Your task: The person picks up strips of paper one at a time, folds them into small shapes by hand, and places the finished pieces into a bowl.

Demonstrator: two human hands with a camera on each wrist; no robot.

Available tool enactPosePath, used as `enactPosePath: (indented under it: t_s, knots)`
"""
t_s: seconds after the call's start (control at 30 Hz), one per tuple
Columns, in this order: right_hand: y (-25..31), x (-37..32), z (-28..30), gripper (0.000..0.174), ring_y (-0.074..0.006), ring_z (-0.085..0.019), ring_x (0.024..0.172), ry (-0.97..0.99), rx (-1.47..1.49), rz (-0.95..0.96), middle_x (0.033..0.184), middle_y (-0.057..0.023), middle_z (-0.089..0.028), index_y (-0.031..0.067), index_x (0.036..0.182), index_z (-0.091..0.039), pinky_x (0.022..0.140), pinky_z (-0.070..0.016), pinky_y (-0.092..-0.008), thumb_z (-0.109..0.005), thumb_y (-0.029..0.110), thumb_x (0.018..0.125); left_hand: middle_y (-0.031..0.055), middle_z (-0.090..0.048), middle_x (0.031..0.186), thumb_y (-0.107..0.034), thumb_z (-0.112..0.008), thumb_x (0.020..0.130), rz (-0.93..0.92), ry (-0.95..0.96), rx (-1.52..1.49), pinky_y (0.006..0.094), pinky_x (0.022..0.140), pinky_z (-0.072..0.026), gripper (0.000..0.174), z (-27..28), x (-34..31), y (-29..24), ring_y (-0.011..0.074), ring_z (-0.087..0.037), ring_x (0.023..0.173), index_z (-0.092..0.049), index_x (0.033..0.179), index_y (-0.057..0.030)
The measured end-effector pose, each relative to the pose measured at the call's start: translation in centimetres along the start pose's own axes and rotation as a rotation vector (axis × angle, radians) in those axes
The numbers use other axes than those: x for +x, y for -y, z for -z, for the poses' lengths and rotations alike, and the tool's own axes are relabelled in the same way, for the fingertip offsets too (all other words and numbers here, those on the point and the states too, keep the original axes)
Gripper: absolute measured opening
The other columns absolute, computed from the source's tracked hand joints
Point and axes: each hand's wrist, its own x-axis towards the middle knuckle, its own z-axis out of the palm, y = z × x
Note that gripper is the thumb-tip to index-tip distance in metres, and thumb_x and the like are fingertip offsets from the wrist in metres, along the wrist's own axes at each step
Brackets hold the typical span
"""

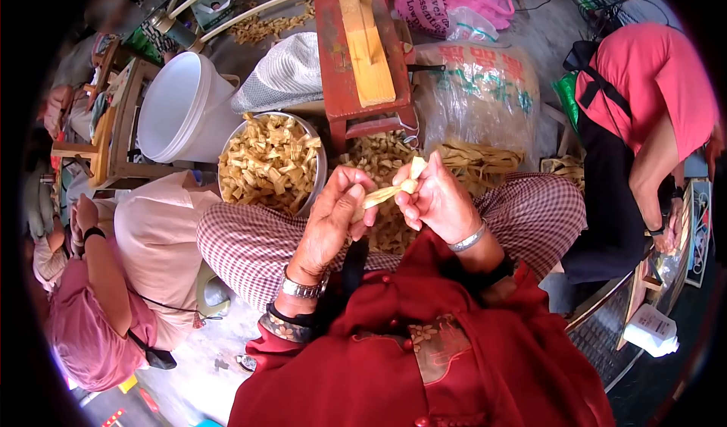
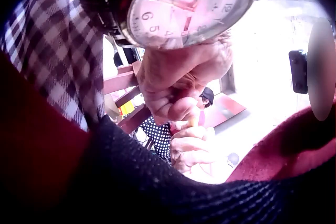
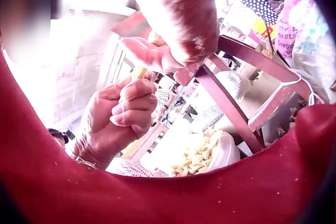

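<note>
A pale yellow strip with a knot-like lump [image 1: 409,186] stretches between the two hands above the lap. The left hand [image 1: 333,211] pinches its lower tail between thumb and fingers. Around the lump and the short upper end curl the fingers of the right hand [image 1: 443,203]. In the right wrist view the left hand [image 3: 118,113] grips the strip [image 3: 138,71] just below the right hand [image 3: 176,40]. The left wrist view shows the left hand [image 2: 181,79] close above the right hand [image 2: 191,150], the strip mostly hidden by fingers.
A basin of folded yellow pieces [image 1: 269,165] stands at the left knee, near a white bucket [image 1: 178,109]. Ahead is a red bench [image 1: 329,56] bearing a wooden block [image 1: 367,48]. Beside it lies a clear plastic sack [image 1: 485,93]. People sit on both sides.
</note>
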Motion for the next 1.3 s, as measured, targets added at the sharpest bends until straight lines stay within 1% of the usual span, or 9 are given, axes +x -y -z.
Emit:
enactPosePath:
  t_s: [0.1, 0.2, 0.37, 0.57, 0.6, 0.77, 1.1, 1.2, 1.3]
  knots:
    - [0.1, -0.1, -0.5, 0.050, -0.0123, -0.052, 0.057, -0.045, -0.015, 0.020, 0.074, -0.0044, -0.054, 0.0042, 0.100, -0.052, 0.048, -0.0423, -0.0246, -0.040, 0.053, 0.094, 0.0013, -0.052, 0.069, -0.014, -0.049, 0.096, -0.002, -0.002, 0.028, 0.0180, 0.044, -0.0316, 0.010, 0.3, 0.4, 0.2, 0.0050, -0.039, 0.049, -0.045, 0.100, -0.0060]
    - [-0.3, -0.1, -1.4, 0.013, -0.0084, -0.046, 0.049, -0.210, -0.172, 0.077, 0.064, -0.0009, -0.048, 0.0059, 0.094, -0.053, 0.043, -0.0386, -0.0235, -0.058, 0.018, 0.090, 0.0007, -0.054, 0.070, -0.009, -0.053, 0.094, -0.040, -0.017, 0.080, 0.0179, 0.045, -0.0357, 0.006, 0.9, 0.3, 0.2, 0.0047, -0.044, 0.051, -0.048, 0.092, -0.0054]
    - [-0.4, -0.1, -2.7, 0.008, -0.0072, -0.044, 0.047, -0.282, -0.094, 0.058, 0.066, -0.0017, -0.050, 0.0067, 0.093, -0.053, 0.041, -0.0366, -0.0224, -0.057, 0.003, 0.087, 0.0010, -0.056, 0.069, -0.003, -0.054, 0.091, -0.081, -0.101, 0.151, 0.0189, 0.050, -0.0418, 0.003, 1.3, -0.7, -0.1, 0.0066, -0.052, 0.056, -0.053, 0.088, -0.0031]
    - [4.3, 4.3, -3.6, 0.007, -0.0069, -0.050, 0.049, -0.190, -0.286, 0.293, 0.068, -0.0031, -0.055, 0.0057, 0.091, -0.054, 0.042, -0.0433, -0.0208, -0.058, 0.005, 0.086, 0.0005, -0.059, 0.074, 0.006, -0.051, 0.087, -0.211, -0.109, 0.261, 0.0183, 0.058, -0.0441, 0.009, 1.2, 4.4, -5.6, 0.0060, -0.054, 0.064, -0.054, 0.090, -0.0022]
    - [5.5, 5.4, -3.7, 0.008, -0.0063, -0.050, 0.049, -0.184, -0.297, 0.313, 0.069, -0.0026, -0.055, 0.0052, 0.092, -0.054, 0.042, -0.0425, -0.0204, -0.058, 0.005, 0.086, 0.0003, -0.061, 0.074, -0.004, -0.057, 0.089, -0.272, -0.090, 0.300, 0.0189, 0.059, -0.0469, 0.003, 1.2, 5.7, -6.8, 0.0058, -0.057, 0.064, -0.056, 0.091, -0.0027]
    - [10.1, 10.1, -3.6, 0.005, -0.0051, -0.048, 0.045, -0.210, -0.463, 0.455, 0.065, -0.0016, -0.056, 0.0035, 0.089, -0.055, 0.041, -0.0397, -0.0200, -0.058, 0.004, 0.086, -0.0021, -0.061, 0.076, -0.008, -0.058, 0.089, -0.341, -0.080, 0.329, 0.0187, 0.062, -0.0477, 0.003, 1.4, 11.1, -10.4, 0.0044, -0.057, 0.068, -0.059, 0.088, -0.0052]
    - [11.6, 14.0, -2.0, 0.005, -0.0040, -0.047, 0.048, -0.269, -0.582, 0.427, 0.065, -0.0001, -0.055, 0.0041, 0.084, -0.055, 0.041, -0.0379, -0.0194, -0.060, 0.004, 0.085, -0.0039, -0.058, 0.070, -0.004, -0.058, 0.087, -0.359, -0.109, 0.397, 0.0183, 0.057, -0.0419, 0.004, 3.2, 16.0, -10.4, 0.0024, -0.049, 0.062, -0.058, 0.083, -0.0038]
    - [10.8, 14.4, -0.7, 0.005, -0.0033, -0.046, 0.046, -0.278, -0.667, 0.453, 0.065, 0.0002, -0.055, 0.0041, 0.083, -0.056, 0.040, -0.0367, -0.0185, -0.060, 0.004, 0.084, -0.0045, -0.055, 0.067, -0.002, -0.055, 0.086, -0.526, -0.329, 0.824, 0.0192, 0.055, -0.0395, 0.006, 4.7, 16.9, -8.3, 0.0032, -0.046, 0.059, -0.058, 0.081, -0.0028]
    - [11.0, 11.1, -0.9, 0.006, -0.0021, -0.047, 0.045, -0.195, -0.588, 0.354, 0.065, 0.0002, -0.056, 0.0040, 0.085, -0.057, 0.039, -0.0358, -0.0169, -0.063, 0.007, 0.084, -0.0057, -0.053, 0.070, 0.000, -0.055, 0.087, -0.467, -0.273, 0.575, 0.0185, 0.057, -0.0383, 0.006, 3.8, 13.8, -8.8, 0.0023, -0.043, 0.064, -0.057, 0.081, -0.0014]
